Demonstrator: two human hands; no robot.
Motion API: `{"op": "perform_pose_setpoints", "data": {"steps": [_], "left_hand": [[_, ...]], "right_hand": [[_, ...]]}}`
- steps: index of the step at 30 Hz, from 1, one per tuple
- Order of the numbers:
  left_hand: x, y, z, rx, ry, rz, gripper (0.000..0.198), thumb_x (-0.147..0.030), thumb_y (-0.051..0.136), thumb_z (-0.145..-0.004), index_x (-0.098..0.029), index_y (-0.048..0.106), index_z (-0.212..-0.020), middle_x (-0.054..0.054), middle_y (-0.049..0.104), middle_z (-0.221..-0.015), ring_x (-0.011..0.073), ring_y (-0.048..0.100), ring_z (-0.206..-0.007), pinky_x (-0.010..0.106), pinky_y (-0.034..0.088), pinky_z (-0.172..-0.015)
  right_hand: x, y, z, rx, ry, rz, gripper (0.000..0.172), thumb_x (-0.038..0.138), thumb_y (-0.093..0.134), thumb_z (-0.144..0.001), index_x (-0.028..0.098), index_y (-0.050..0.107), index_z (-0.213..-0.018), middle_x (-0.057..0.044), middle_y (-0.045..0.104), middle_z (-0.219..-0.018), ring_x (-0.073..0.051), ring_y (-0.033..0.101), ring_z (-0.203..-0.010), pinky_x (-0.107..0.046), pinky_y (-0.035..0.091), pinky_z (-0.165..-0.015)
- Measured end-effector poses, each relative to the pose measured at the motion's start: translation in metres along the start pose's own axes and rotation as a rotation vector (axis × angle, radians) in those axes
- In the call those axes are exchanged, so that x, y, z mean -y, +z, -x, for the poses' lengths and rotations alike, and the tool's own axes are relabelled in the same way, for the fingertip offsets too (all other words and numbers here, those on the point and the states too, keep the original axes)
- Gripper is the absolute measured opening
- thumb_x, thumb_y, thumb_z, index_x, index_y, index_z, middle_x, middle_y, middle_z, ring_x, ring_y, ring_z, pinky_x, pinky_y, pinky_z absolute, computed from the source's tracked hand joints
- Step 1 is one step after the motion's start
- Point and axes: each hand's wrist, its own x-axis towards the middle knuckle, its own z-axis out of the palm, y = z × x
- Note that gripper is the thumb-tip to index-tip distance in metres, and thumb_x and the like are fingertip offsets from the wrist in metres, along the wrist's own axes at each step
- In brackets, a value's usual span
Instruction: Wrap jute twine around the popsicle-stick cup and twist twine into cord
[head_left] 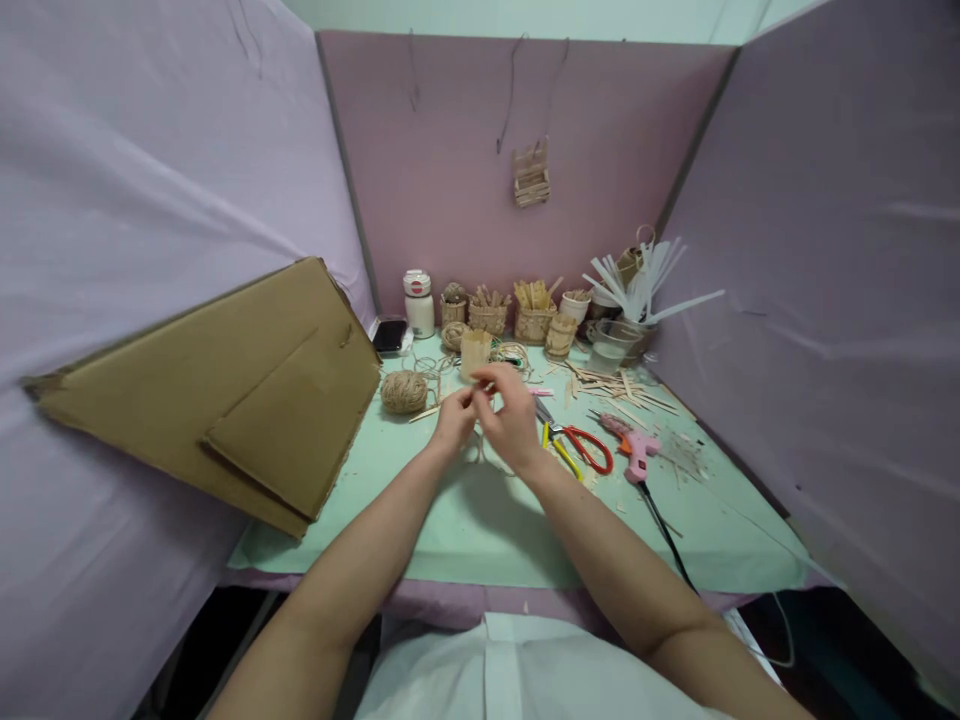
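My left hand and my right hand meet over the middle of the table with their fingertips pinched close together. A thin strand of twine hangs below them and curls on the cloth; the part between the fingers is too small to see clearly. Just behind my fingers stands a small cup made of wooden sticks. To the left of my left hand lies a ball of twine. Scissors with red handles and a yellow-handled tool lie right of my right hand.
A pink glue gun with a black cord lies at the right. Loose wooden sticks are scattered behind it. Stick-filled baskets, a white bottle and a phone line the back. A cardboard panel leans at left.
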Motion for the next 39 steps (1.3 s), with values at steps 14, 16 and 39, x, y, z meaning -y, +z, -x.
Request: {"op": "perform_pose_setpoints", "data": {"steps": [14,16,39], "left_hand": [[-0.016,0.001,0.009,0.129,0.041,-0.032,0.018,-0.032,0.053,-0.077,-0.016,0.062,-0.075,0.001,0.059,-0.066,0.0125,0.05,-0.064,0.024,0.041,-0.063],[-0.018,0.001,0.009,0.161,0.049,-0.058,0.018,-0.032,0.053,-0.076,-0.016,0.062,-0.072,0.001,0.06,-0.067,0.0132,0.051,-0.066,0.025,0.041,-0.065],[-0.01,-0.001,0.005,0.054,-0.012,-0.076,0.02,-0.033,0.053,-0.076,-0.015,0.063,-0.074,0.001,0.059,-0.064,0.0125,0.051,-0.062,0.024,0.039,-0.062]], "right_hand": [[-0.069,-0.021,0.02,-0.006,0.18,0.027,0.023,0.018,0.041,-0.087,0.019,0.06,-0.099,-0.008,0.055,-0.099,-0.017,0.054,-0.091,-0.03,0.046,-0.077],[-0.074,-0.022,0.019,0.04,0.145,0.021,0.026,0.016,0.042,-0.086,0.021,0.061,-0.103,-0.008,0.053,-0.103,-0.017,0.053,-0.095,-0.031,0.045,-0.081],[-0.07,-0.018,0.026,0.078,0.099,0.196,0.034,0.009,0.046,-0.078,0.019,0.055,-0.109,-0.011,0.046,-0.113,-0.022,0.046,-0.108,-0.038,0.04,-0.092]]}}
